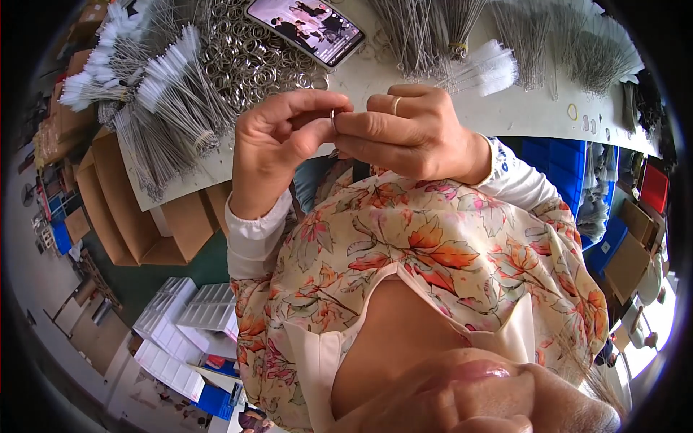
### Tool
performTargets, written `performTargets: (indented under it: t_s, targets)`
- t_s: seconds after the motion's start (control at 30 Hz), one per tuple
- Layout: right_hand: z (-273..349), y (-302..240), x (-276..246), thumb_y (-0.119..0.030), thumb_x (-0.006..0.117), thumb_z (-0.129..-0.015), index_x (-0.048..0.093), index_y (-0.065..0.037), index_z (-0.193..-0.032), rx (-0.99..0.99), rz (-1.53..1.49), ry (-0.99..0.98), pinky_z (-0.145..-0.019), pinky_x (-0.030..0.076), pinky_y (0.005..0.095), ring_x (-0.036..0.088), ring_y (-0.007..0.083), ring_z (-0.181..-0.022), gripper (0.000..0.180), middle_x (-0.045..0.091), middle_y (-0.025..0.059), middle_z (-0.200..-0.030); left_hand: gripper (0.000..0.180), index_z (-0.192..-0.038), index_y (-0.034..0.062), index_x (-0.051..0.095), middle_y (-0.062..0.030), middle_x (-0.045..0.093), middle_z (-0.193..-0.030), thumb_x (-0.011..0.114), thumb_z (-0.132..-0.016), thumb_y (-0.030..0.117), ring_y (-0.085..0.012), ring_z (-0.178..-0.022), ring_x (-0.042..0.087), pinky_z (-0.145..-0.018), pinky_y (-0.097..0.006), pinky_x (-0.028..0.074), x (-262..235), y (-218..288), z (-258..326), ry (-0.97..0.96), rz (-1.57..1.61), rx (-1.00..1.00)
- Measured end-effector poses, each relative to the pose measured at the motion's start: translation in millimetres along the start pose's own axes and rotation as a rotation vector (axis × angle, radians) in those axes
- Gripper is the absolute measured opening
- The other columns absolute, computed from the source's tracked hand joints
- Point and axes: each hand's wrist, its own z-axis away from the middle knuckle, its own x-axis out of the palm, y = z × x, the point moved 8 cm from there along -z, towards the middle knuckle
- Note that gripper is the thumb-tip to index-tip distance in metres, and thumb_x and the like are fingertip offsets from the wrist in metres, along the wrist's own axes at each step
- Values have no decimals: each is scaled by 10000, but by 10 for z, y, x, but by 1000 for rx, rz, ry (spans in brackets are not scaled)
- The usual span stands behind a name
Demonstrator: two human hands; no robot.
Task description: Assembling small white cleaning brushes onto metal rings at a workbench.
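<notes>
Over the near edge of the table, my two hands meet at the fingertips. My left hand pinches a small metal ring, seen edge-on, between thumb and index finger. My right hand has its fingers closed against the same ring; whether they hold anything more is hidden. Just beyond my hands lies a heap of loose metal rings. To its left are bundles of thin wire brushes with white bristle tips. More wire brushes lie at the far right, with a loose white-tipped bunch nearer me.
A phone with a lit screen rests on the heap of rings. Small rubber bands lie at the right. Open cardboard boxes stand at the lower left, with white trays behind. Blue bins holding brushes sit beside me at right.
</notes>
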Motion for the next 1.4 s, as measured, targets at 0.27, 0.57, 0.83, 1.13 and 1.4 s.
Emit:
performTargets:
  t_s: [0.27,0.57,0.83,1.13,1.4]
  targets:
    - [176,587,207,-176,655,-838,683,-65,-865,1098,-1082,22,-477,395,200,486,52,-549,117,607,1,-726,323,-1058,-94,588,-164,605,-1030,603,-738,-128,-194,-843,648,-741,-255,543,83,432,201,302,-625,643]
    - [181,567,400,-221,657,-845,651,-41,-854,1247,-1350,125,-465,335,176,425,21,-528,181,545,-36,-646,330,-1050,-93,596,-172,632,-989,626,-723,-116,-211,-812,664,-681,-260,554,24,428,173,390,-607,707]
    - [153,621,440,-242,634,-862,620,-15,-907,1124,-1087,-60,-447,314,186,412,27,-516,232,554,-15,-673,315,-1023,-59,627,-145,643,-981,619,-716,-127,-177,-819,656,-702,-249,552,16,419,129,323,-661,691]
    - [170,564,544,-121,609,-861,618,32,-913,1083,-1109,-176,-499,399,219,484,70,-559,162,572,19,-695,260,-1077,-42,605,-86,652,-961,612,-823,7,-115,-855,630,-762,-223,511,-344,168,17,164,-331,229]
    - [808,401,605,-34,646,-718,641,-79,-844,625,5,-327,-548,468,328,578,221,-625,134,554,41,-736,182,-1011,-37,611,-120,657,-886,554,-886,81,-173,-790,652,-691,-269,539,-2080,231,641,609,-682,-5]
